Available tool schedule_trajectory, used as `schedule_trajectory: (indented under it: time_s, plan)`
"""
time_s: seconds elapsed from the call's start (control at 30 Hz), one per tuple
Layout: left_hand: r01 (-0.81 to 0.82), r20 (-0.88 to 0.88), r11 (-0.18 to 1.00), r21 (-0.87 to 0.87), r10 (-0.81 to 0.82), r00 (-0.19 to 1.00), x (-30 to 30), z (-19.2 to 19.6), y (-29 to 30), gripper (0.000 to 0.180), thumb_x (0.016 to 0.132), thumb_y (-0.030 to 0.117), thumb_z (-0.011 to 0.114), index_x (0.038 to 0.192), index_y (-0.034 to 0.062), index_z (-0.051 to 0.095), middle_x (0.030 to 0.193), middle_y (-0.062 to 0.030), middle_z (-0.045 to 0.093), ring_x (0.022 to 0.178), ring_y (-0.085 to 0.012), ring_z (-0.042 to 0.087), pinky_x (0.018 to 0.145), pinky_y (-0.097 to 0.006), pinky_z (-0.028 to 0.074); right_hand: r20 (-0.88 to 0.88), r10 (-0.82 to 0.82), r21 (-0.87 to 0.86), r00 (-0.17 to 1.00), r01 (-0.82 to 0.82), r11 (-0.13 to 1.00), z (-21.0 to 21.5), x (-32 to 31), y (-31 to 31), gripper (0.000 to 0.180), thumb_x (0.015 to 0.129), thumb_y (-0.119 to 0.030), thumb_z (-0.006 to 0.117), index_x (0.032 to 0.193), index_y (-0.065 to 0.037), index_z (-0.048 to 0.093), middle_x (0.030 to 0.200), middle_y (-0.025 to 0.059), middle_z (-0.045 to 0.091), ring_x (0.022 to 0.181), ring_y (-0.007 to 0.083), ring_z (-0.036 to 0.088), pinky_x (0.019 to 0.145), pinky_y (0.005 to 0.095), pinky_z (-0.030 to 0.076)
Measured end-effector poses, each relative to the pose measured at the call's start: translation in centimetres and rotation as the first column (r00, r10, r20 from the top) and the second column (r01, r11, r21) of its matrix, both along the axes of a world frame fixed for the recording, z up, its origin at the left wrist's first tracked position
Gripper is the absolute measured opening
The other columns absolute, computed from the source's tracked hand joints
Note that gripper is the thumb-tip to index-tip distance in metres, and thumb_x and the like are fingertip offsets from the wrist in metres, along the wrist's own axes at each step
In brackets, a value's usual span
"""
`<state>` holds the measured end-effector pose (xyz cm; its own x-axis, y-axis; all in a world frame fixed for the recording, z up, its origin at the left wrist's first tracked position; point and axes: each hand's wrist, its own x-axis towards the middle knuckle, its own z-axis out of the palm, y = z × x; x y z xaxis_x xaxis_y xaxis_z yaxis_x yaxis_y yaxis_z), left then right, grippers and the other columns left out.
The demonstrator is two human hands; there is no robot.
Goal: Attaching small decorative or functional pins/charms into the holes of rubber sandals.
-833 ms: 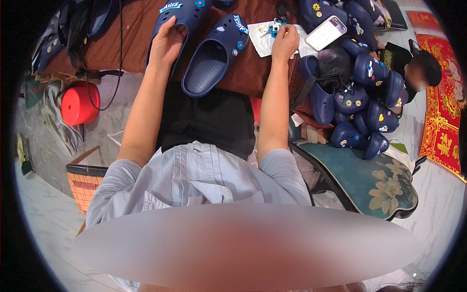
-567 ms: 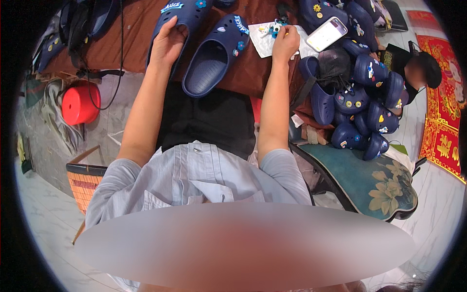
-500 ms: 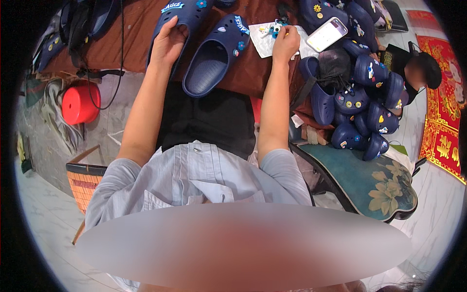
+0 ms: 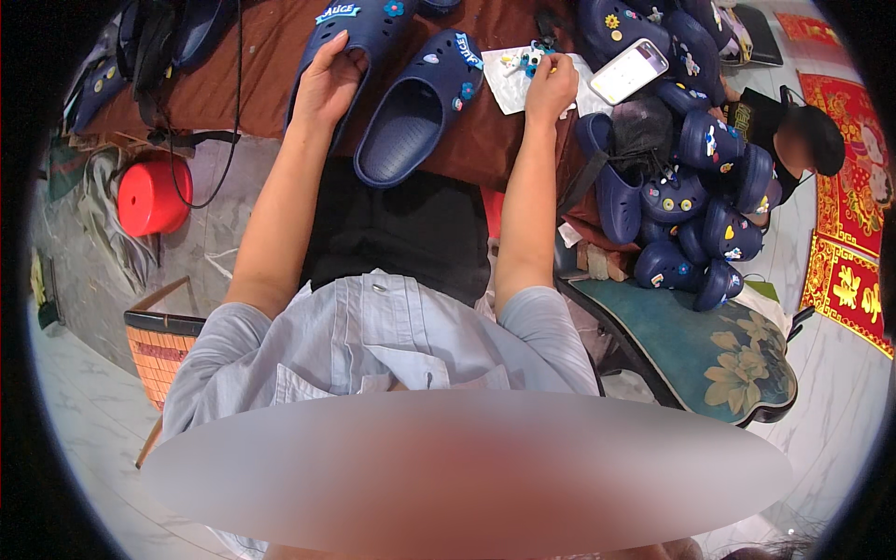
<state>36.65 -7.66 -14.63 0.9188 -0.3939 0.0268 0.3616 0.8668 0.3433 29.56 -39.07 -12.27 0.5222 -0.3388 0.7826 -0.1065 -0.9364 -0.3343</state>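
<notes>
My left hand grips a navy clog at its opening, fingers inside and thumb along the edge. That clog has a pale-blue name charm and a blue flower charm. To its right lies a matching navy clog with similar charms, its heel toward me. My right hand is at a small group of colourful shoe charms on a white plastic bag. Its fingertips are pinched together; what they hold is too small to make out.
A brown-covered table bears the work. On its right are a phone, a black mesh pouch and a heap of navy clogs. Nearby are a green chair, a red stool and another person. A black cable hangs left.
Both hands stay almost in place. The right fingertips have shifted slightly at the charms, and the whole view has moved a little.
</notes>
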Motion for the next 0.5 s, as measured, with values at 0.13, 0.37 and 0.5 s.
schedule_trajectory:
  time_s: [0.13, 0.37, 0.5]
  plan:
    - [-0.02, 0.004, 1.0, 0.012, 0.02, 1.0, -0.1, 0.21, -0.12, 0.026, 0.083, 0.01, 0.066, 0.107, 0.0088, 0.055, 0.1, -0.003, 0.061, 0.089, -0.0185, 0.056, 0.087, -0.034, 0.042, -0.006, 0.003, 0.001, 1.0, -0.003, 1.0, 0.05, -0.08, 0.02, 0.008, 0.079, -0.008, 0.06, 0.08, 0.0, 0.058, 0.08, 0.0151, 0.061, 0.077, 0.0355, 0.055, 0.069, 0.0449, 0.042]
    - [-0.032, 0.007, 0.999, 0.02, 0.031, 0.999, -0.24, 0.51, -0.23, 0.026, 0.083, 0.011, 0.065, 0.107, 0.0084, 0.055, 0.102, -0.0031, 0.061, 0.09, -0.019, 0.056, 0.087, -0.034, 0.042, 0.009, 0.015, -0.006, 1.0, -0.015, 1.0, -0.04, -0.02, -0.15, 0.007, 0.079, -0.007, 0.059, 0.08, 0.0, 0.058, 0.079, 0.0152, 0.061, 0.076, 0.0354, 0.055, 0.069, 0.0447, 0.042]
    - [-0.026, 0.016, 0.999, 0.022, 0.026, 1.0, -0.2, 0.4, -0.03, 0.026, 0.083, 0.011, 0.065, 0.106, 0.0086, 0.056, 0.101, -0.0031, 0.061, 0.09, -0.0186, 0.056, 0.087, -0.034, 0.042, 0.002, 0.01, -0.001, 1.0, -0.01, 1.0, 0.03, 0.01, 0.02, 0.007, 0.079, -0.007, 0.059, 0.08, 0.0, 0.058, 0.079, 0.0154, 0.061, 0.077, 0.0357, 0.055, 0.069, 0.045, 0.042]
